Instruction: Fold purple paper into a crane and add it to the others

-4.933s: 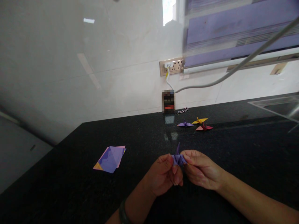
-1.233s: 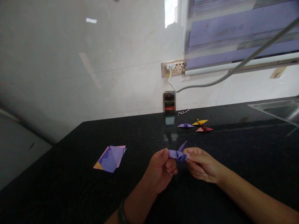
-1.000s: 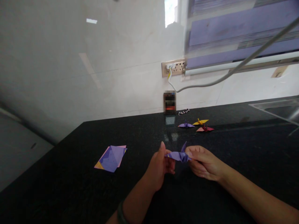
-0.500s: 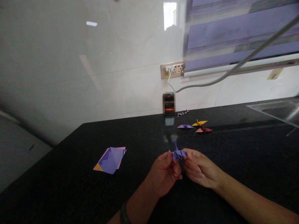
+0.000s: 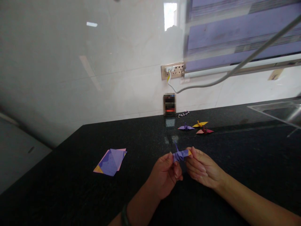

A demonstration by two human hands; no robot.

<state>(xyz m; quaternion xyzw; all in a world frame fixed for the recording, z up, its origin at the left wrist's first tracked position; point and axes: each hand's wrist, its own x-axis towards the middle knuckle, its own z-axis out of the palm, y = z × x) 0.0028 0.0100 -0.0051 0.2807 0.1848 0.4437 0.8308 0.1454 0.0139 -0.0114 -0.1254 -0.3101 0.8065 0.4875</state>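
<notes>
Two bare hands meet over a black speckled countertop (image 5: 141, 135), and between them, raised above the counter near its front, is one purple folded paper crane (image 5: 180, 156) with a single thin point standing up and one yellow-tipped wing. The left hand (image 5: 164, 175) is closed in a pinch, thumb and fingers gripping the crane's left side; one dark bracelet (image 5: 124, 216) circles that wrist. The right hand (image 5: 201, 167) is loosely curled, its thumb and fingers at the yellow wing tip; whether they pinch it or only touch it cannot be told. Beyond the hands, three more paper cranes sit in a close group on the counter: one purple crane (image 5: 185, 127) at the left, one yellow crane (image 5: 200, 124) at the back right, and one red-and-pink crane (image 5: 204, 131) in front of the yellow one. Behind them lies one beaded string (image 5: 183, 114), just beside one upright dark object (image 5: 169, 105), pixelated beyond recognition, near the wall. Well to the left of the hands lies one overlapping pile of purple, pink and yellow paper (image 5: 111, 162); its sheets cannot be counted. On the wall, one socket panel (image 5: 173, 71) holds one white plug (image 5: 169, 69).
</notes>
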